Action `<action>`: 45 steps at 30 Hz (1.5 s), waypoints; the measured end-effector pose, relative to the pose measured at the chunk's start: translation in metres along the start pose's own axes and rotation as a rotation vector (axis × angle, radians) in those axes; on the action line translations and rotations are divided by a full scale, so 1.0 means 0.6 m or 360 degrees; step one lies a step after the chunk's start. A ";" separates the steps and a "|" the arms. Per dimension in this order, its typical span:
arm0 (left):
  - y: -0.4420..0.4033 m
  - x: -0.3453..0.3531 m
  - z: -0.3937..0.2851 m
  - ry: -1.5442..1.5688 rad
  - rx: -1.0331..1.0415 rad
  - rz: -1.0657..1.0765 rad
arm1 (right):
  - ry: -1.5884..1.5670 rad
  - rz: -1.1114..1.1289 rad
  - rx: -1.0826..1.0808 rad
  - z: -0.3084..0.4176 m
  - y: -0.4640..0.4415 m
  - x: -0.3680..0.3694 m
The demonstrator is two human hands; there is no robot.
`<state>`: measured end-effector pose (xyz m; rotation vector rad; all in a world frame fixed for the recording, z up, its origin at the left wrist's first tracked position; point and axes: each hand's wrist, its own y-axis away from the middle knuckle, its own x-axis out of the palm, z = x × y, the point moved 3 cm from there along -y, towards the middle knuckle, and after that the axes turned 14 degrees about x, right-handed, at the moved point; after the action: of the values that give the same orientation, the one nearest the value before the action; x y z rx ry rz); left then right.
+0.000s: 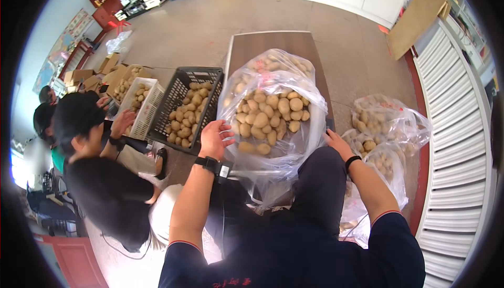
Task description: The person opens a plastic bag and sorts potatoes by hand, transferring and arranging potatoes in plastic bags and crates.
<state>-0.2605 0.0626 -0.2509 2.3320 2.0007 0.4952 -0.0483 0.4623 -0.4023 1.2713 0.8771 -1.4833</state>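
Observation:
A clear plastic bag (315,146) lies wide open on the low brown table (273,39), with many potatoes (261,120) piled inside. My left hand (214,139) is beside the bag's left rim, fingers spread and curved, with nothing in them. By the bag's right rim, near the table's right edge, is my right hand (336,144). Its fingers are partly visible and look loosely extended; I see nothing held in them. A small dark object (329,123) shows just beyond its fingertips. Left of the table stands a black plastic crate (203,74) of potatoes.
Bagged potatoes (375,120) sit on the floor to my right, near a white radiator (454,130). On my left, a person in black (107,193) sits near a white crate (149,112) of potatoes. Cardboard boxes (107,63) and other people are beyond.

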 end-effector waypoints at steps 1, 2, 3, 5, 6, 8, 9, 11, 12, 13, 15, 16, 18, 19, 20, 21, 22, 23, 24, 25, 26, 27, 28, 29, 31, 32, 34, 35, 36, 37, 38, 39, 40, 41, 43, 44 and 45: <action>0.004 -0.002 -0.002 0.0118 -0.0051 -0.0025 | -0.0245 -0.0067 0.0013 -0.009 -0.004 -0.005; 0.011 -0.005 -0.002 0.0236 -0.0108 -0.0049 | -0.0491 -0.0125 0.0025 -0.010 -0.007 -0.011; 0.017 -0.007 -0.005 0.0411 -0.0122 -0.0068 | -0.0534 -0.0176 0.0125 0.016 0.010 -0.071; 0.035 0.008 -0.017 0.0537 -0.0106 -0.0074 | -0.0633 -0.0278 0.0214 0.028 0.020 -0.129; 0.054 0.024 -0.037 0.0655 -0.0107 -0.0075 | -0.0737 -0.0363 0.0317 0.044 0.021 -0.163; 0.114 0.072 -0.100 0.0601 -0.0013 0.0132 | -0.1024 -0.0311 0.0254 0.102 0.037 -0.248; 0.138 0.094 -0.131 0.0610 0.0012 0.0286 | -0.1303 -0.0231 0.0249 0.138 0.055 -0.296; 0.201 0.131 -0.206 0.0568 0.0141 0.0607 | -0.1995 0.0241 0.0204 0.216 0.115 -0.374; 0.240 0.147 -0.251 0.0520 0.0243 0.0775 | -0.2643 0.0771 0.0213 0.255 0.154 -0.406; 0.265 0.153 -0.289 0.0487 0.0311 0.0848 | -0.2617 0.0987 0.0215 0.289 0.194 -0.440; 0.296 0.152 -0.376 0.0297 0.0551 0.0985 | -0.2574 0.1198 0.0218 0.330 0.275 -0.493; 0.308 0.148 -0.421 0.0208 0.0659 0.0960 | -0.2410 0.1229 0.0024 0.345 0.307 -0.518; 0.352 0.141 -0.515 -0.0004 0.0922 0.0810 | -0.2256 0.1212 -0.0175 0.356 0.351 -0.561; 0.370 0.135 -0.562 -0.0137 0.1143 0.0786 | -0.2171 0.1132 -0.0283 0.357 0.367 -0.580; 0.387 0.130 -0.604 -0.0230 0.1249 0.0721 | -0.2083 0.1052 -0.0388 0.357 0.381 -0.595; 0.409 0.126 -0.641 -0.0234 0.1349 0.0663 | -0.2123 0.1004 -0.0440 0.355 0.391 -0.603; 0.420 0.117 -0.678 -0.0272 0.1486 0.0699 | -0.2131 0.0986 -0.0440 0.356 0.397 -0.602; 0.446 0.117 -0.704 -0.0243 0.1566 0.0595 | -0.2160 0.1008 -0.0488 0.359 0.402 -0.598; 0.480 0.120 -0.718 -0.0238 0.1655 0.0592 | -0.2186 0.1013 -0.0543 0.362 0.402 -0.595; 0.521 0.128 -0.719 -0.0162 0.1756 0.0673 | -0.2195 0.0977 -0.0543 0.368 0.398 -0.587; 0.567 0.137 -0.704 -0.0445 0.1852 0.0854 | -0.2239 0.1003 -0.0546 0.381 0.391 -0.572; 0.592 0.147 -0.683 -0.0373 0.2084 0.0870 | -0.2292 0.1028 -0.0543 0.394 0.384 -0.554; 0.637 0.162 -0.644 -0.0564 0.2171 0.0876 | -0.2358 0.1071 -0.0510 0.408 0.370 -0.536; 0.664 0.168 -0.606 -0.0622 0.2228 0.0903 | -0.2426 0.1102 -0.0481 0.423 0.352 -0.519; 0.712 0.180 -0.538 -0.0718 0.2473 0.1223 | -0.2631 0.1157 -0.0431 0.452 0.324 -0.497; 0.732 0.183 -0.511 -0.0744 0.2654 0.1508 | -0.2677 0.1182 -0.0309 0.467 0.311 -0.494; 0.754 0.186 -0.466 -0.0738 0.2924 0.1935 | -0.2677 0.1125 -0.0327 0.482 0.293 -0.488; 0.760 0.187 -0.446 -0.0713 0.3010 0.2093 | -0.2688 0.1085 -0.0338 0.488 0.284 -0.481; 0.757 0.186 -0.437 -0.0513 0.3185 0.1878 | -0.2689 0.1062 -0.0350 0.489 0.274 -0.473; 0.753 0.182 -0.429 -0.0401 0.3249 0.1743 | -0.2678 0.1056 -0.0313 0.487 0.262 -0.464; 0.750 0.180 -0.423 -0.0291 0.3305 0.1602 | -0.2647 0.0972 -0.0276 0.483 0.249 -0.454; 0.748 0.181 -0.424 -0.0262 0.3292 0.1546 | -0.2623 0.0892 -0.0238 0.478 0.239 -0.441; 0.742 0.183 -0.423 -0.0252 0.3275 0.1496 | -0.2619 0.0917 -0.0205 0.473 0.226 -0.427; 0.737 0.184 -0.422 -0.0242 0.3258 0.1447 | -0.2637 0.0883 -0.0102 0.462 0.209 -0.417; 0.720 0.193 -0.409 -0.0091 0.3137 0.1506 | -0.2691 0.0797 0.0104 0.444 0.176 -0.405; 0.709 0.193 -0.402 -0.0056 0.3047 0.1519 | -0.2733 0.0767 0.0220 0.439 0.162 -0.393; 0.693 0.192 -0.402 -0.0090 0.2959 0.1632 | -0.2765 0.0652 0.0301 0.436 0.152 -0.392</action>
<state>0.0903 0.0580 0.0976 3.7024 0.6737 -2.4182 -0.0369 0.2406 -0.1143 -0.0716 -0.6434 -1.6388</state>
